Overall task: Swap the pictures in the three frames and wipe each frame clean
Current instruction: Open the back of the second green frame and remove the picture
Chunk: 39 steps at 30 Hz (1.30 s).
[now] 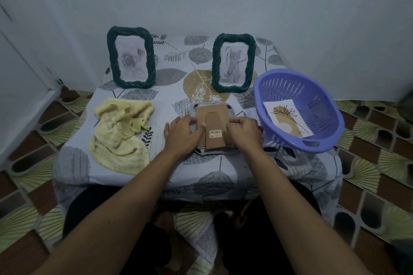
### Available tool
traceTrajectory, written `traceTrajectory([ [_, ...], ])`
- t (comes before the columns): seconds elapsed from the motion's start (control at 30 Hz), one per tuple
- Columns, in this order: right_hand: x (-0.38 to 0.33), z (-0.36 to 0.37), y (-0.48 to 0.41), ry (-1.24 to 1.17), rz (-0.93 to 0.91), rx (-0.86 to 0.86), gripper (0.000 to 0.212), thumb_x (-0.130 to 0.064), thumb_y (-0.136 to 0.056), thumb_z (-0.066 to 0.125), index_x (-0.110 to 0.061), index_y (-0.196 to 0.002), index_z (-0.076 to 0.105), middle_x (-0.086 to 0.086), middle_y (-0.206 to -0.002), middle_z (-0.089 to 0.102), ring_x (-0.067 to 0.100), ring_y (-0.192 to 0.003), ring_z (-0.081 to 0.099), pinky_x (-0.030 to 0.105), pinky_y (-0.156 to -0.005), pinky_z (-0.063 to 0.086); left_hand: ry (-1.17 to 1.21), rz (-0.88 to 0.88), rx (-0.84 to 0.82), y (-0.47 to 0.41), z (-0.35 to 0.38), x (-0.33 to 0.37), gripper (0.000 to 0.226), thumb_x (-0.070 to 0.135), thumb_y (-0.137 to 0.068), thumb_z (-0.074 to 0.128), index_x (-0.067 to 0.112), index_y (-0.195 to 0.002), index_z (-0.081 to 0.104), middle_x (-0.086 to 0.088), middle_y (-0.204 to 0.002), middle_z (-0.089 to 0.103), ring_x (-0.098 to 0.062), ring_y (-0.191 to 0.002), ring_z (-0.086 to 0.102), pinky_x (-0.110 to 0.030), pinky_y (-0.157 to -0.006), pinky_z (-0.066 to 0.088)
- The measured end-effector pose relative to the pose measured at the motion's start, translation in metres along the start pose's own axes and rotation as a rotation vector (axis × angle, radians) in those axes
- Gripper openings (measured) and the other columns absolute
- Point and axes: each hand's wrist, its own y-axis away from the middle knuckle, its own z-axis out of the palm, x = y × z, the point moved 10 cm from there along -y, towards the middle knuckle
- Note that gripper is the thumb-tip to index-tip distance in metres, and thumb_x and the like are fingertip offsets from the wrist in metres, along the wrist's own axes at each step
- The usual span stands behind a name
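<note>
Where the counter (pixel 223 176) nears its front edge, one frame (pixel 212 116) lies face down: brown cardboard backing, barcode sticker (pixel 215 133), print illegible. Left hand (pixel 182 133) and right hand (pixel 243 130) grip its sides.
Back edge: rose frame (pixel 130 58) and cat frame (pixel 233 62), upright, twisted dark-green rope.
Left edge: rumpled yellow striped cloth (pixel 120 131).
Right edge: slotted purple plastic basket (pixel 312 96) holding a botanical print (pixel 287 118).

Frame back (pixel 212 116) I'm holding: matt cardboard. Towel (pixel 120 131): nubbly cloth. Basket (pixel 290 87): smooth plastic. L frame (pixel 130 30) & R frame (pixel 216 62): twisted woven rims.

Both arms reach forward — left hand (pixel 182 134) and right hand (pixel 243 133) close together, fingers curled.
</note>
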Motion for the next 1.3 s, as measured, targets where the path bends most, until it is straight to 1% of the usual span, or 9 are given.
traceTrajectory([
  [0.13,-0.013,-0.003,0.001,0.003,-0.067,0.026,0.032,-0.037,-0.08,0.059,-0.033,-0.11,0.069,0.001,-0.131,0.059,0.027,-0.122,0.048,0.047,-0.108,0.034,0.051,-0.022,-0.023,-0.001,0.0,-0.003,0.042,0.054,-0.094,0.047,0.021,-0.114,0.064,-0.001,-0.127,0.063,-0.025,-0.127,0.05,-0.055,-0.117,0.015],
  [0.3,-0.022,0.0,0.0,-0.19,-0.134,-0.004,0.02,-0.018,-0.088,0.064,-0.022,-0.108,0.065,-0.008,-0.097,0.066,0.016,-0.095,0.064,0.039,-0.089,0.055,0.135,-0.072,-0.027,0.001,-0.008,0.002,0.03,0.047,-0.097,0.051,0.025,-0.105,0.069,-0.002,-0.135,0.061,-0.025,-0.131,0.049,-0.056,-0.117,0.017],
  [0.4,-0.024,0.0,-0.004,-0.234,-0.154,0.012,0.017,-0.013,-0.092,0.064,-0.025,-0.104,0.064,-0.009,-0.098,0.067,0.015,-0.096,0.065,0.037,-0.088,0.056,0.289,-0.117,-0.059,0.002,-0.007,-0.001,0.035,0.06,-0.084,0.052,0.028,-0.088,0.067,0.004,-0.111,0.071,-0.022,-0.111,0.063,-0.059,-0.107,0.037],
  [0.5,-0.027,0.006,-0.006,-0.333,-0.161,0.004,0.02,-0.015,-0.091,0.065,-0.034,-0.098,0.064,-0.008,-0.1,0.07,0.015,-0.098,0.067,0.047,-0.091,0.057,0.514,-0.206,-0.008,0.003,-0.011,-0.011,0.045,0.065,-0.071,0.057,0.027,-0.092,0.069,0.002,-0.101,0.072,-0.02,-0.096,0.069,-0.051,-0.089,0.056],
  [0.7,-0.046,0.024,0.004,-0.41,-0.238,-0.025,0.019,-0.014,-0.09,0.069,-0.025,-0.105,0.07,-0.01,-0.098,0.069,0.005,-0.093,0.066,0.036,-0.092,0.057,0.674,-0.317,0.096,0.006,-0.038,-0.029,0.035,0.034,-0.085,0.075,0.011,-0.112,0.066,-0.002,-0.103,0.069,-0.013,-0.088,0.066,-0.025,-0.072,0.053],
  [0.87,-0.053,0.062,0.019,-0.202,-0.208,-0.115,0.025,-0.021,-0.091,0.066,-0.02,-0.115,0.07,-0.005,-0.109,0.071,0.017,-0.102,0.066,0.037,-0.095,0.053,0.667,-0.413,0.096,0.014,-0.052,-0.064,0.029,0.014,-0.083,0.079,0.005,-0.106,0.065,-0.008,-0.098,0.069,-0.017,-0.077,0.066,-0.022,-0.061,0.056],
  [0.97,-0.061,0.082,0.03,0.021,-0.22,-0.166,0.034,-0.028,-0.093,0.057,-0.021,-0.125,0.067,-0.001,-0.123,0.068,0.023,-0.114,0.06,0.039,-0.102,0.043,0.448,-0.402,0.084,0.011,-0.067,-0.083,0.027,0.024,-0.08,0.081,0.014,-0.101,0.067,-0.003,-0.098,0.07,-0.02,-0.088,0.068,-0.033,-0.081,0.058],
  [1.1,-0.076,0.103,0.043,0.337,-0.334,-0.199,0.024,-0.031,-0.093,0.049,-0.021,-0.11,0.063,0.005,-0.112,0.065,0.029,-0.116,0.045,0.04,-0.084,0.024,0.194,-0.325,0.061,0.009,-0.082,-0.082,0.049,0.03,-0.074,0.078,0.007,-0.116,0.067,-0.004,-0.101,0.072,-0.022,-0.095,0.067,-0.032,-0.088,0.054],
  [1.3,-0.08,0.121,0.051,0.585,-0.451,-0.213,0.016,-0.032,-0.09,0.047,-0.017,-0.095,0.051,0.011,-0.107,0.061,0.031,-0.112,0.044,0.046,-0.089,0.027,0.013,-0.208,0.108,0.008,-0.09,-0.071,0.038,0.02,-0.083,0.073,-0.004,-0.112,0.068,-0.02,-0.11,0.071,-0.034,-0.105,0.066,-0.038,-0.088,0.05],
])
